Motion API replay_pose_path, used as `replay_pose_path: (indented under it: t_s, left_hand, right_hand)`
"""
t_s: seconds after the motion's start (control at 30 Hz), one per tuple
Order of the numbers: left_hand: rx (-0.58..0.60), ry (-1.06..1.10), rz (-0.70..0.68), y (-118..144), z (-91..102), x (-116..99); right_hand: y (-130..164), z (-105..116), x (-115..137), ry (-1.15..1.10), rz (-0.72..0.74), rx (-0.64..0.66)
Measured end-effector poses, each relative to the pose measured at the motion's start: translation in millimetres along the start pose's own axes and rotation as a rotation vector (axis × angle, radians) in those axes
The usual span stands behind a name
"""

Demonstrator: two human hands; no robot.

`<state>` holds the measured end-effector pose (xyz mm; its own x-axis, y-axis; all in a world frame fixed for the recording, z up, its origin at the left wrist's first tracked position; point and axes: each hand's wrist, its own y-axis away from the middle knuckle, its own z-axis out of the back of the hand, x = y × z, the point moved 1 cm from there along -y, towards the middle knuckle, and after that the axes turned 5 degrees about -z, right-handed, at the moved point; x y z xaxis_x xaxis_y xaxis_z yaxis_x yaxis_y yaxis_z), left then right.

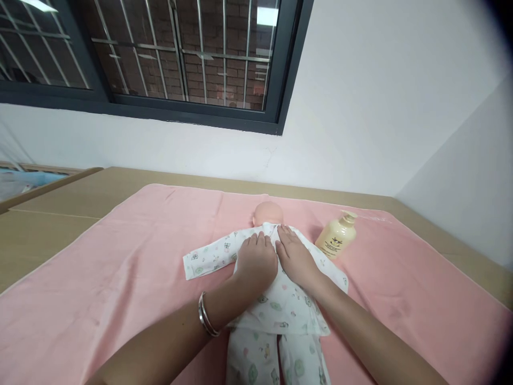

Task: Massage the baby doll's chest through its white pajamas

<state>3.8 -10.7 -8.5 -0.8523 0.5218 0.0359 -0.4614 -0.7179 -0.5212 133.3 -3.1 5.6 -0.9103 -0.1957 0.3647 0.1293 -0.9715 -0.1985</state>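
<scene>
I've got both palms flat, fingers together, left hand and right hand pressing the doll chest mid-blanket, top and trousers already on, front apparently unfastened, bottle beside it toward the far right corner.

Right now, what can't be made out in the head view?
- Doll: face turned away; chest hidden under left hand and right hand; legs cut off by the bottom edge.
- Bottle: label print too small to read.
- Pink towel: near part cut by the bottom edge.
- Far right: dark lens rim hides the corner.
</scene>
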Motion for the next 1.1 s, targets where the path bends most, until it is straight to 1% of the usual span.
replay_pose_path:
  t_s: [0.1,0.17,0.23,0.3,0.37,0.47,0.53,0.63,0.73,0.87,0.97,1.1]
  left_hand:
    - [-0.027,0.032,0.005,-7.3,6.9,6.4]
    - [0.009,0.040,0.014,-14.8,11.7,12.6]
    - [0.065,0.061,0.060,-21.6,13.8,19.1]
    - [0.084,0.101,0.105,-25.8,12.0,24.2]
    - [0.059,0.137,0.113,-26.7,6.5,26.8]
    - [0.012,0.159,0.114,-24.0,-4.2,26.8]
    - [-0.011,0.167,0.114,-21.6,-9.7,25.4]
    - [-0.063,0.162,0.102,-19.1,-13.2,23.1]
    - [-0.101,0.146,0.090,-17.6,-13.1,21.4]
    - [-0.118,0.146,0.093,-16.3,-11.3,19.9]
    - [-0.122,0.153,0.102,-16.0,-10.6,19.1]
    - [-0.146,0.125,0.092,-15.8,-9.4,18.0]
  right_hand:
    - [11.1,1.9,12.2,0.036,-0.018,-0.007]
    - [18.7,4.0,19.2,0.053,-0.028,-0.003]
    - [24.5,7.3,23.4,0.036,-0.020,0.028]
    - [27.6,11.4,24.5,-0.013,-0.010,0.084]
    - [28.4,15.1,23.4,-0.063,-0.009,0.139]
    - [26.6,16.9,19.3,-0.105,-0.010,0.163]
    - [23.6,14.4,15.3,-0.125,0.000,0.144]
    - [16.1,6.2,7.3,-0.154,0.023,0.074]
    - [7.1,-3.9,-1.6,-0.162,0.062,-0.009]
    - [0.7,-13.0,-9.7,-0.169,0.115,-0.092]
    - [1.0,-15.1,-11.4,-0.159,0.132,-0.128]
    - [2.7,-15.4,-10.4,-0.144,0.139,-0.138]
